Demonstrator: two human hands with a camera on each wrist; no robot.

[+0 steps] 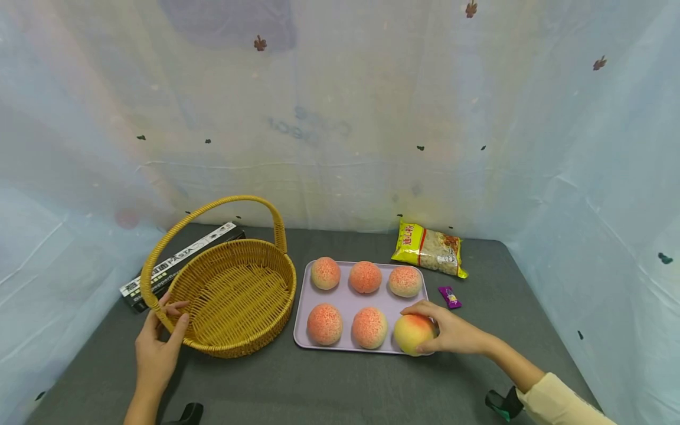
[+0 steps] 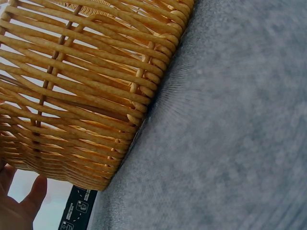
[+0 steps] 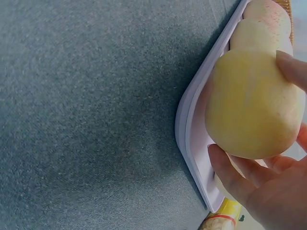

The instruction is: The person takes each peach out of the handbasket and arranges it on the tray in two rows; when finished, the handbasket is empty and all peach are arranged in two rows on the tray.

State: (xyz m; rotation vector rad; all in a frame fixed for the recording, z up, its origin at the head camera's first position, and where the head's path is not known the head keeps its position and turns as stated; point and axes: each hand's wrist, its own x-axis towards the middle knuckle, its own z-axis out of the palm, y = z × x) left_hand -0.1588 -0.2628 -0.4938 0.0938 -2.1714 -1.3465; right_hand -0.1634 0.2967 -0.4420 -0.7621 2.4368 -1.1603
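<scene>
My left hand point(image 1: 159, 348) grips the rim of a yellow wicker basket point(image 1: 241, 342) near the foot of its tall arched handle. The fingers reach inside the wall, with the thumb close to the rim. In the left wrist view, woven wall point(image 2: 86, 91) fills the upper left. My right hand point(image 1: 451, 330) holds a yellow-and-red peach point(image 1: 411, 335) at the near right corner of a lilac tray point(image 1: 340, 295). Thumb and fingers curl round the peach's sides in the right wrist view. Several pink speckled peaches point(image 1: 325, 324) sit in two rows on the tray.
Behind the basket lies a black pasta box point(image 1: 204, 245). A yellow food packet point(image 1: 430, 248) lies beyond the tray's far right corner, with a small purple wrapped sweet point(image 1: 450, 297) nearer. Pale plastic sheeting point(image 1: 340, 118) surrounds the grey table point(image 1: 340, 389).
</scene>
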